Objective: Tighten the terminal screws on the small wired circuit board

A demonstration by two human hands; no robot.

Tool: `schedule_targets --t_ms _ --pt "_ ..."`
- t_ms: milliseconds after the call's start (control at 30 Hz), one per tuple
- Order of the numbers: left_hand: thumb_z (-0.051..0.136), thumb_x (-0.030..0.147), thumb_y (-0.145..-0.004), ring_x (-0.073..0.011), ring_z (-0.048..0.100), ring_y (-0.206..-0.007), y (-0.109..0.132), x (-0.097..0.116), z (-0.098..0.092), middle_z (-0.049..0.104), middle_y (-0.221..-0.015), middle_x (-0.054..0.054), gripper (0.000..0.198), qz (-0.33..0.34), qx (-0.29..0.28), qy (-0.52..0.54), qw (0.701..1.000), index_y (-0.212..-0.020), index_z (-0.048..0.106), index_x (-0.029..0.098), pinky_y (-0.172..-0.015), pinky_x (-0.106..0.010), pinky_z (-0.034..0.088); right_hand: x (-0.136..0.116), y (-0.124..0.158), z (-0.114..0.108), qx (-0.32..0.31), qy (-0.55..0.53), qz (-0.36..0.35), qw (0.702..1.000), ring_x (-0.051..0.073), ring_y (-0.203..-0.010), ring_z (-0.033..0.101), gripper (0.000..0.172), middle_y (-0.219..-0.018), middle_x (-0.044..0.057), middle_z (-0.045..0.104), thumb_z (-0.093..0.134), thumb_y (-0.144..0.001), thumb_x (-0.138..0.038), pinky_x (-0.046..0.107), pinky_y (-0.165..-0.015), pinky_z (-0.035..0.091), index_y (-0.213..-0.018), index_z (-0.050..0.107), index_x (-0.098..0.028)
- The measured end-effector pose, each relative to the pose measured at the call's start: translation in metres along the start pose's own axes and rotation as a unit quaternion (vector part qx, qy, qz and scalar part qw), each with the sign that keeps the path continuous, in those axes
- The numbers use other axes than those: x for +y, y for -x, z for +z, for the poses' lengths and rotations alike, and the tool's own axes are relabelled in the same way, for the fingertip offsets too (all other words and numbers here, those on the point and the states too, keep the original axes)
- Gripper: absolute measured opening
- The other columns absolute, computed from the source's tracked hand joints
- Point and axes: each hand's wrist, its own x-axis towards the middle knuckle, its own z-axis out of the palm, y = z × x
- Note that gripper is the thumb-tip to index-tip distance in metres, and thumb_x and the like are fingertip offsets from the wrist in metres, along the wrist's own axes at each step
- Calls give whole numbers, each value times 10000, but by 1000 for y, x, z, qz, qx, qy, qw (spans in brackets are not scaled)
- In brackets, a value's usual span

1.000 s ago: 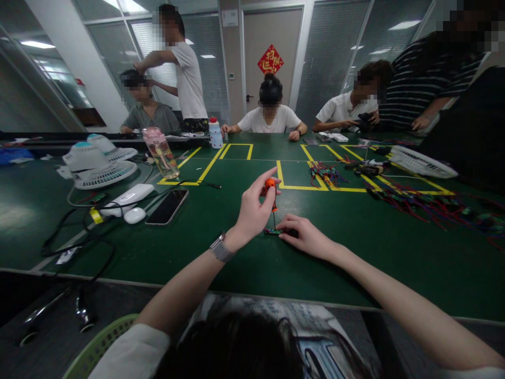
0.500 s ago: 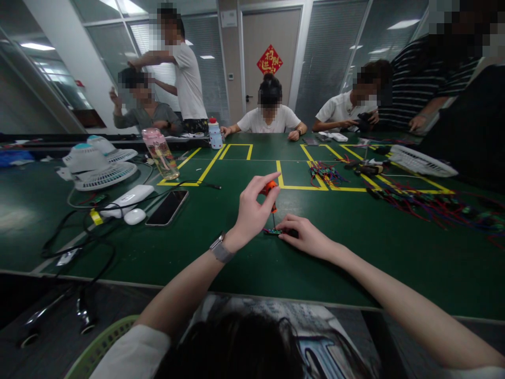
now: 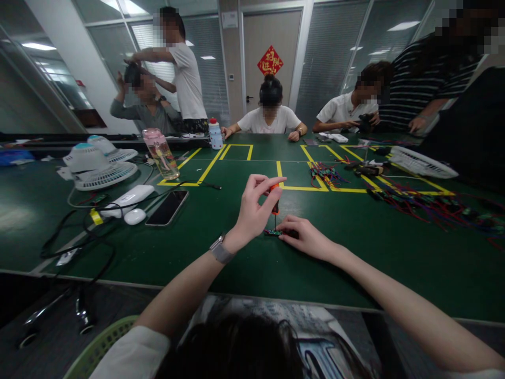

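Your left hand (image 3: 252, 210) hides most of the orange screwdriver (image 3: 275, 196), the small circuit board (image 3: 273, 232) under your right hand (image 3: 305, 238) is too tiny to read, and both elbows are cut off below.

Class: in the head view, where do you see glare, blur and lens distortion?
Head view: ceiling lights glare in the glass walls; the table edge bows, wide-angle; faces are pixelated; the screwdriver in the left hand and the board under the right hand look small, soft.

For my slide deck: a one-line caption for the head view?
Left hand holds a screwdriver upright on a small board steadied by the right hand.
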Motion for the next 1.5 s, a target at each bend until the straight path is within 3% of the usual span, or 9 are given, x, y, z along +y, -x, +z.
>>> schedule_targets --t_ms 133,333,533,733,933,1133,1300,1400,1500 --pt "406 206 -979 -159 557 -1125 0 -1 1 594 -1185 -62 322 15 -11 25 1000 -1222 614 241 -979 -315 445 -1 0 0 -3 -2 0 1000 172 -783 608 176 -916 72 616 605 -853 -131 300 -736 503 -998 703 -138" --pt "629 267 -874 -129 580 -852 0 0 1 578 -944 -32 197 -2 27 -25 999 -1054 693 218 -799 -258 491 0 0 0 -1 -2 -1 1000 172 -772 604 176 -916 73 617 601 -857 -147 301 -722 502 -1001 702 -143" --pt "386 232 -987 -163 592 -1047 0 -2 1 616 -1156 -70 338 -19 -13 35 999 -1263 581 240 -902 -320 488 2 0 1 4 -6 -6 1000 166 -758 607 168 -901 63 606 597 -866 -176 296 -710 511 -995 703 -156" --pt "601 255 -891 -141 607 -877 0 -1 3 618 -983 -48 245 -28 8 17 999 -1125 659 212 -782 -263 513 2 0 1 8 -4 -11 1000 167 -762 606 165 -897 63 610 602 -862 -171 298 -714 512 -992 703 -155" --pt "435 196 -970 -136 586 -1036 0 0 1 615 -1126 -61 315 -10 -12 36 999 -1236 600 229 -911 -278 463 2 0 1 3 -5 -9 1000 161 -759 606 169 -895 60 608 598 -865 -162 290 -718 509 -999 701 -149" --pt "593 263 -897 -142 577 -878 -1 1 0 599 -932 -26 185 -14 28 -40 999 -1051 688 225 -837 -283 472 1 0 0 6 3 -10 1000 165 -760 603 170 -891 61 610 600 -864 -170 296 -719 508 -996 706 -161" --pt "409 224 -979 -160 595 -1044 -1 -1 0 627 -1141 -64 318 -23 -4 14 1000 -1228 606 225 -920 -306 465 2 1 1 4 -1 -10 1000 165 -760 602 176 -906 67 611 593 -867 -177 298 -718 508 -1003 703 -155" --pt "450 234 -967 -170 622 -1016 0 -1 1 669 -1127 -69 307 -32 0 20 999 -1241 587 215 -902 -318 478 3 1 1 5 -3 -10 1000 166 -763 602 177 -912 68 615 592 -870 -188 301 -717 510 -1006 703 -160" --pt "568 253 -911 -165 616 -920 0 2 1 670 -994 -42 219 -12 19 -32 999 -1110 654 222 -858 -313 478 3 1 1 4 2 -7 1000 170 -765 605 176 -911 68 616 594 -869 -189 303 -717 510 -1004 704 -162"
